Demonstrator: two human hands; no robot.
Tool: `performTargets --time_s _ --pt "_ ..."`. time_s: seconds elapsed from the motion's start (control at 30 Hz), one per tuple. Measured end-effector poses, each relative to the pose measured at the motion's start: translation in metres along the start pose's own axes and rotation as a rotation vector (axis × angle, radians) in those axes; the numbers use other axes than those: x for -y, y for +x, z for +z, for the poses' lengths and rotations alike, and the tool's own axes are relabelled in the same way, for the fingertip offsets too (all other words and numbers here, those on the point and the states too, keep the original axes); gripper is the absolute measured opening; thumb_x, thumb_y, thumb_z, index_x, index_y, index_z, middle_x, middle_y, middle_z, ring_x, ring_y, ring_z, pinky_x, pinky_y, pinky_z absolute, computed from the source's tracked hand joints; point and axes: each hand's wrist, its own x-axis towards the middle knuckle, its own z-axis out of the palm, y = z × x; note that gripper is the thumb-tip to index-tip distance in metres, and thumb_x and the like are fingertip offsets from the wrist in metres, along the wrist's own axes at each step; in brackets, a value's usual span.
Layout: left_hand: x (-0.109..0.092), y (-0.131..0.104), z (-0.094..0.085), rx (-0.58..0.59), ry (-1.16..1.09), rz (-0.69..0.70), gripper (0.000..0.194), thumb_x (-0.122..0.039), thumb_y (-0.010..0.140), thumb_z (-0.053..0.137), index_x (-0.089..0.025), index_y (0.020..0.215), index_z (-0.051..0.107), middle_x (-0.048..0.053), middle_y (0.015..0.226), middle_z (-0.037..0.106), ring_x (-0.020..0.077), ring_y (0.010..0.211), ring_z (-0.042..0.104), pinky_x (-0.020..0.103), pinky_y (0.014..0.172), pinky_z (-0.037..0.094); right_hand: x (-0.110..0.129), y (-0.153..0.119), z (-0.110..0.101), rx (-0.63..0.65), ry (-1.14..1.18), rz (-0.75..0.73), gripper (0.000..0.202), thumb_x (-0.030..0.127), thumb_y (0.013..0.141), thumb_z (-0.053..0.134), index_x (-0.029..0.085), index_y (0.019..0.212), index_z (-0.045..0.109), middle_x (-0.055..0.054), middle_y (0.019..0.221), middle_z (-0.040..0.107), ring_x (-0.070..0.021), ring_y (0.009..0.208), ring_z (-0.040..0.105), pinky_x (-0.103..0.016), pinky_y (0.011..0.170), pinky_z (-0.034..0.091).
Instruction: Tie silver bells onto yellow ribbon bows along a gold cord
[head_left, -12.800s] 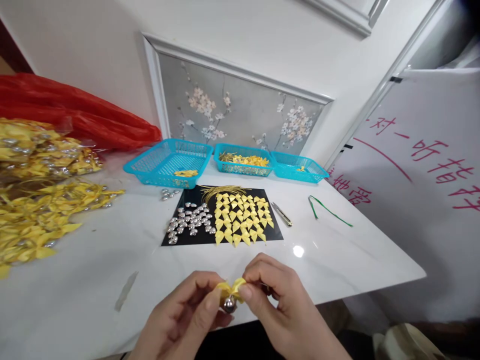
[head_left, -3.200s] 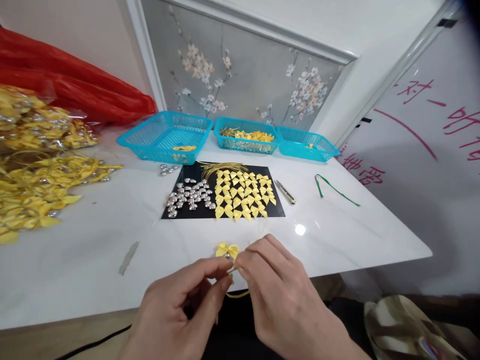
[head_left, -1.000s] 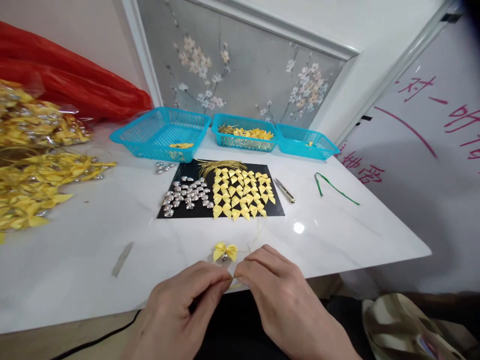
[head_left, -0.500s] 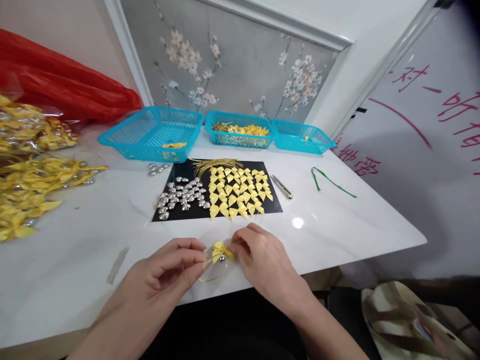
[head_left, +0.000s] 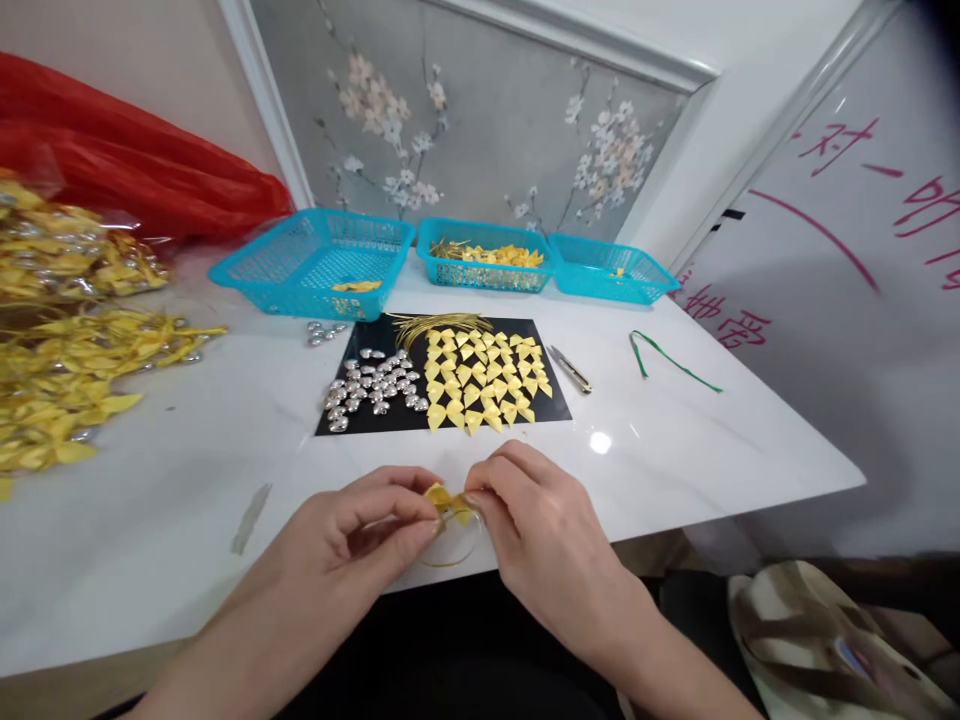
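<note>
Near the front edge of the table, a yellow bow (head_left: 437,495) with a loop of thin gold cord (head_left: 469,555) is between my hands. My left hand (head_left: 367,540) pinches it from the left, fingertips closed at the bow and cord. From the right, my right hand (head_left: 536,530) pinches the bow's other side. Fingers partly cover the bow. Beyond them lies a black mat (head_left: 375,423) with silver beads (head_left: 382,380) on its left, rows of yellow bows (head_left: 484,385) on its right and gold cords (head_left: 439,325) along its back.
Behind the mat stand three blue baskets (head_left: 300,300), (head_left: 487,278), (head_left: 611,285). Small snips (head_left: 571,370) and a green tie (head_left: 675,368) lie at the right. Finished-looking yellow bows with beads (head_left: 82,380) pile up at the left, by red fabric (head_left: 142,150).
My left hand has moved right to the bow and now grips close to it. The hands are nearer each other, and the silver bead at the bow is now hidden.
</note>
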Motion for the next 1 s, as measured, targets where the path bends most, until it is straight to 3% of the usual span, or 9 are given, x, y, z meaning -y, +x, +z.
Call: performTargets --time_s 0.2,0.4,0.57,0.77,1.0 --pt "-0.011 -0.004 0.001 -0.012 0.017 0.08 0.015 -0.039 0.084 0.067 -0.036 0.075 0.079 -0.004 0.087 0.077 0.0158 0.074 0.071 0.017 0.062 0.055 0.009 -0.001 -0.014 -0.014 0.176 -0.026 0.018 0.009 0.099 0.051 0.017 0.09 0.065 -0.003 0.089 0.062 -0.0162 0.08 0.059 -0.029 0.073 0.048" --pt "-0.011 -0.013 0.004 -0.18 0.029 0.127 0.01 -0.04 0.081 0.072 -0.036 0.076 0.079 -0.004 0.091 0.078 0.0154 0.08 0.074 0.013 0.07 0.057 0.017 -0.007 -0.023 -0.046 0.44 -0.04 0.016 0.01 0.097 0.057 0.019 0.101 0.069 0.0 0.091 0.061 -0.0107 0.078 0.058 -0.021 0.066 0.047" --pt "-0.008 -0.02 0.006 -0.29 0.125 0.2 0.012 -0.041 0.082 0.072 -0.037 0.072 0.078 -0.007 0.093 0.077 0.0123 0.078 0.075 0.008 0.064 0.056 0.021 -0.009 -0.021 -0.007 0.383 -0.005 0.014 0.01 0.096 0.058 0.016 0.099 0.07 -0.002 0.091 0.06 -0.0112 0.08 0.059 -0.022 0.067 0.047" --pt "-0.006 -0.024 0.009 -0.371 0.143 0.249 0.009 -0.038 0.08 0.075 -0.04 0.072 0.078 -0.011 0.09 0.078 0.0079 0.077 0.077 0.002 0.072 0.054 0.021 -0.009 -0.016 -0.023 0.38 -0.001 0.011 0.009 0.093 0.06 0.016 0.094 0.068 0.0 0.088 0.058 -0.0097 0.076 0.057 -0.021 0.065 0.045" --pt "-0.005 -0.026 0.013 -0.422 0.075 0.231 0.009 -0.034 0.077 0.078 -0.042 0.076 0.08 -0.012 0.092 0.08 0.0096 0.076 0.078 0.005 0.072 0.057 0.022 -0.008 -0.015 -0.012 0.433 -0.014 0.016 0.003 0.091 0.056 0.017 0.089 0.064 -0.001 0.089 0.058 -0.0121 0.086 0.059 -0.023 0.075 0.049"
